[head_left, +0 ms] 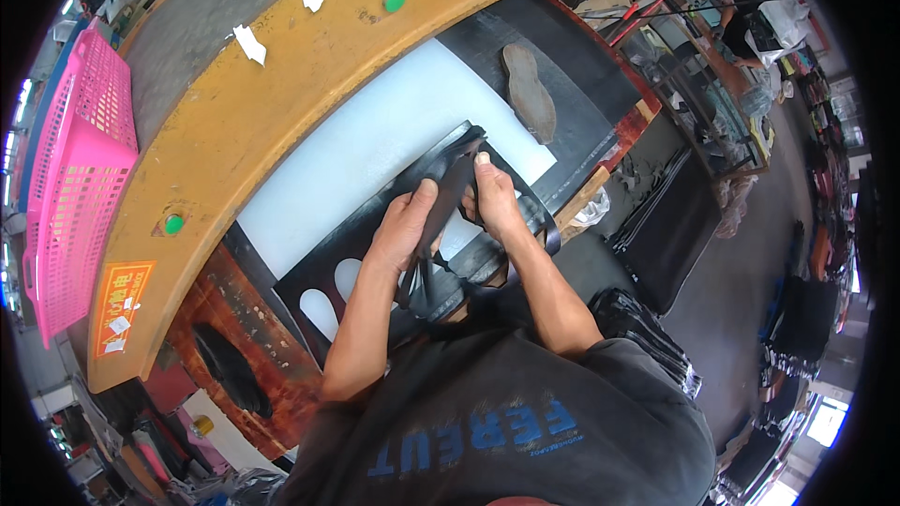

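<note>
Near the middle of the view, both hands grip a bundle of thin, dark sole-shaped pieces. My left hand is closed on its left side, thumb on top. Higher up on the right, my right hand pinches the same bundle with the thumb upward. Beneath them a black sheet with rounded sole-shaped cut-outs lies partly over a white board. Loose black strips and offcuts hang by my wrists, against my shirt. The fingers' undersides are hidden.
A curved yellow machine beam with green buttons spans the far side. On the dark bed lies a grey-brown sole shape. Black sole pieces rest at the lower left. A pink basket stands far left; black sheets are at right.
</note>
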The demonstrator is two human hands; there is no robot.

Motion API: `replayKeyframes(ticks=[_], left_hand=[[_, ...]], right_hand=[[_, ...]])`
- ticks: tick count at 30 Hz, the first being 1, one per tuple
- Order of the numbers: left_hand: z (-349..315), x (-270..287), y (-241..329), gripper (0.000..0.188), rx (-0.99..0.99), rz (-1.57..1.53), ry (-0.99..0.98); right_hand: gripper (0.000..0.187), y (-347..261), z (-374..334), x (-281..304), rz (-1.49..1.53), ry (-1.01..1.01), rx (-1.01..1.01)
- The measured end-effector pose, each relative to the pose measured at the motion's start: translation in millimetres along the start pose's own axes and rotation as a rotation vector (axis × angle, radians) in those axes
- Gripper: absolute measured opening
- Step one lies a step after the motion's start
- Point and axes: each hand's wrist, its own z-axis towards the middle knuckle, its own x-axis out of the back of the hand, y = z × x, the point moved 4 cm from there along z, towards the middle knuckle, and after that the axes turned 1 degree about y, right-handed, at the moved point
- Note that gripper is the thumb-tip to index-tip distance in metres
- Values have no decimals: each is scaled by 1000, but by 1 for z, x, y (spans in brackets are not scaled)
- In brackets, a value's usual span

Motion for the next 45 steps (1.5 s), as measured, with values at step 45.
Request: replayKeyframes(ticks=[45], left_hand=[[-291,223,-55,60,-219,-188,1130]], right_hand=[[16,145,-5,376,-602,175,-655]])
